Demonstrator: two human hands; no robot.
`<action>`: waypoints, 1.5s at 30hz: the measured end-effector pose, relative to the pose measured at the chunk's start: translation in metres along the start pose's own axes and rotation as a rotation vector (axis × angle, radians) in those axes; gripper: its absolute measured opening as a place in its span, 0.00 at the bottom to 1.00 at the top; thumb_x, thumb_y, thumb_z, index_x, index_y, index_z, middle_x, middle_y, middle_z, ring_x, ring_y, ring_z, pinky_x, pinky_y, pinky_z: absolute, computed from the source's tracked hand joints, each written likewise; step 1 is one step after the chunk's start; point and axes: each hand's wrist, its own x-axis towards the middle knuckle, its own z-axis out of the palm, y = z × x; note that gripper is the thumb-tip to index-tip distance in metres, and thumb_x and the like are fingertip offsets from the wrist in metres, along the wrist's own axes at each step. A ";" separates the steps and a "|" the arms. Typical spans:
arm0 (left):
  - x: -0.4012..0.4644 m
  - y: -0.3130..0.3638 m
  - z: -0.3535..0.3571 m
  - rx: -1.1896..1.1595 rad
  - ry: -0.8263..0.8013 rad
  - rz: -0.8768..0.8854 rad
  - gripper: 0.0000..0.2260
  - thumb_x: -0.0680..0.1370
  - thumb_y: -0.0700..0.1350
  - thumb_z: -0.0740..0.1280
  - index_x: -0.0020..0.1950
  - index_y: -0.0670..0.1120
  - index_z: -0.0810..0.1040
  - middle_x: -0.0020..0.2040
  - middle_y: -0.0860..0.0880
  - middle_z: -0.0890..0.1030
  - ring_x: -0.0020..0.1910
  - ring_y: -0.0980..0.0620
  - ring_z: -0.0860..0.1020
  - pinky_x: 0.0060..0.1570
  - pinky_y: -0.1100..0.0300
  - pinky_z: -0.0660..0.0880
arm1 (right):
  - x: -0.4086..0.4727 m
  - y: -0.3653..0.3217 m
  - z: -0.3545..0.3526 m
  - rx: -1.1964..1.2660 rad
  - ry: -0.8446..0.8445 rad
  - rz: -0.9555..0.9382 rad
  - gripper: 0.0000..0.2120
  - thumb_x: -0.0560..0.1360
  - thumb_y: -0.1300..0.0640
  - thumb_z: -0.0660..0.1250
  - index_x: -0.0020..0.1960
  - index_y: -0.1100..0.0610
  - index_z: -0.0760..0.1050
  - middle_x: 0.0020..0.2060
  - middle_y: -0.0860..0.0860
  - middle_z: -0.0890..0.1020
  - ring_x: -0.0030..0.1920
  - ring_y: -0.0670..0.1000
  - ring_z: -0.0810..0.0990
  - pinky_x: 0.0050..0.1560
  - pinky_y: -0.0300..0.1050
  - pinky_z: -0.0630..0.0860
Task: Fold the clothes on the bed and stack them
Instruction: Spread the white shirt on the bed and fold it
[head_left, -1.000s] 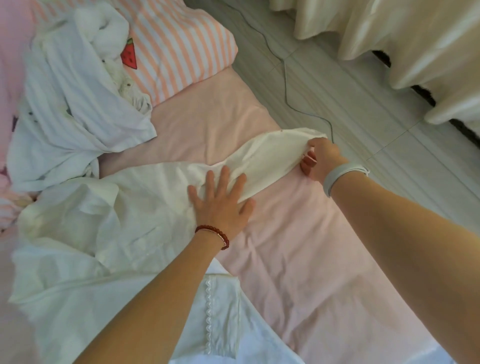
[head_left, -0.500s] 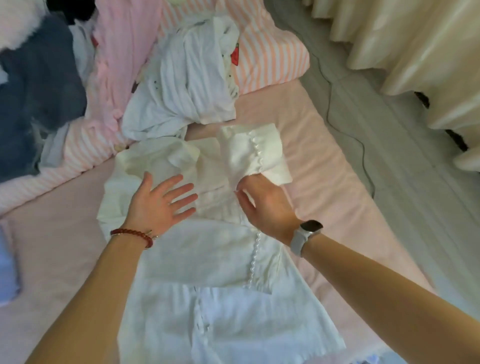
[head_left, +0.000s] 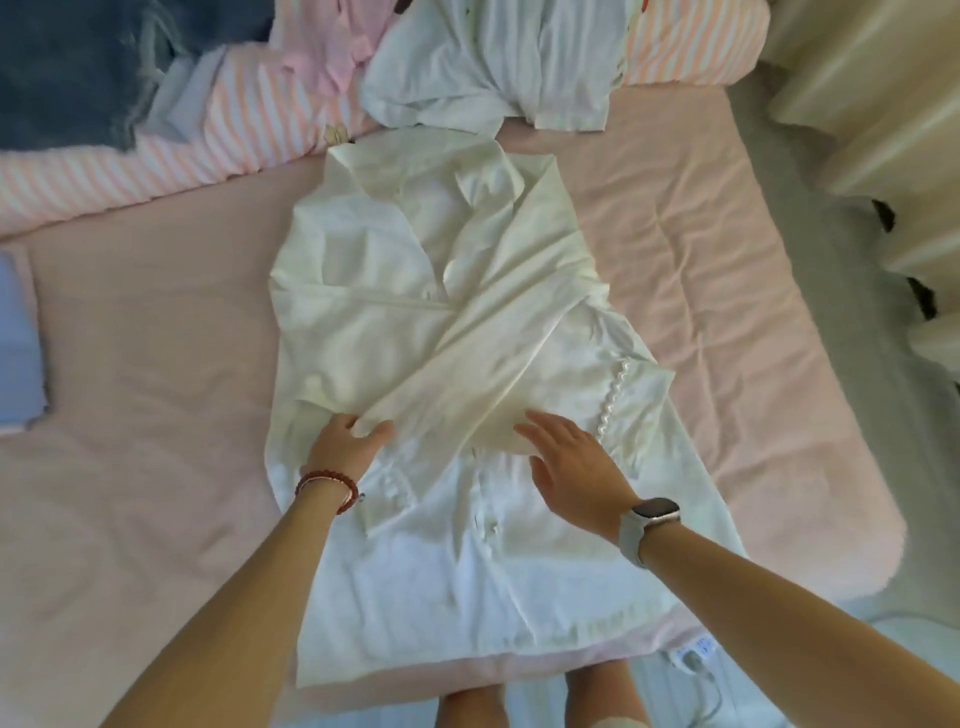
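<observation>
White shirt (head_left: 415, 312) flat at bed (head_left: 701, 234) centre, collar at 12 o'clock, one sleeve (head_left: 467, 374) folded across chest. Left hand (head_left: 345, 441) pinches the sleeve cuff, fingers curled on cloth. Right hand (head_left: 571, 462) flat, fingers straight, pressing the sleeve edge. Judgement: smooth sleeve outward before folding the hem up; keep edges square. Unfolded pile (head_left: 488, 67) at 12 o'clock waits.
</observation>
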 end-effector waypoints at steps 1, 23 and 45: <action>-0.003 0.001 0.001 0.022 0.042 0.057 0.11 0.72 0.51 0.67 0.48 0.45 0.75 0.42 0.48 0.77 0.45 0.44 0.75 0.43 0.56 0.70 | 0.004 0.000 -0.001 0.008 0.023 0.044 0.21 0.78 0.60 0.58 0.70 0.58 0.65 0.70 0.55 0.67 0.69 0.56 0.65 0.67 0.50 0.64; 0.027 0.013 -0.004 0.237 -0.015 0.338 0.12 0.74 0.51 0.66 0.49 0.42 0.77 0.46 0.44 0.78 0.47 0.42 0.76 0.47 0.50 0.74 | 0.099 -0.098 0.019 1.506 0.187 0.741 0.11 0.77 0.68 0.54 0.49 0.57 0.72 0.44 0.53 0.81 0.37 0.51 0.81 0.34 0.38 0.75; 0.000 0.007 -0.053 -0.286 -0.127 0.369 0.05 0.80 0.42 0.59 0.47 0.43 0.73 0.32 0.51 0.67 0.27 0.58 0.66 0.26 0.72 0.62 | 0.071 -0.096 0.007 1.378 0.492 1.066 0.12 0.79 0.61 0.55 0.42 0.58 0.75 0.34 0.53 0.78 0.33 0.50 0.77 0.36 0.41 0.78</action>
